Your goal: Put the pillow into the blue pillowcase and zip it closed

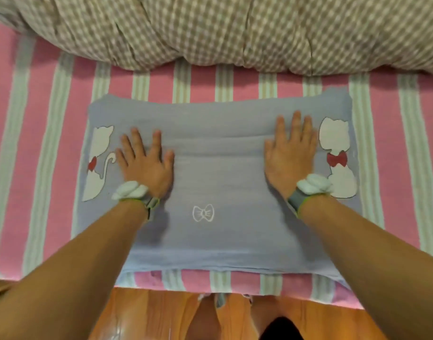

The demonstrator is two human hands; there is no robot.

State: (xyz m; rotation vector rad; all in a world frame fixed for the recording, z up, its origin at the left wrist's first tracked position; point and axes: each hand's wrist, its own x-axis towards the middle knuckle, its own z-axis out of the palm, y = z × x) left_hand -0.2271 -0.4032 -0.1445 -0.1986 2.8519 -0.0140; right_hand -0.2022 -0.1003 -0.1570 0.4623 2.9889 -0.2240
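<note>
The blue pillowcase [218, 182] lies flat across the bed, printed with white cats at both ends and a small white bow near the middle. It looks padded, so the pillow seems to be inside, hidden by the fabric. My left hand [146, 163] presses flat on its left half with fingers spread. My right hand [290, 153] presses flat on its right half the same way. No zipper shows from this angle.
The pillowcase rests on a pink and white striped sheet [33, 148]. A bunched brown checked duvet [223, 30] fills the far side of the bed. The bed edge and a wooden floor [149, 315] lie near me.
</note>
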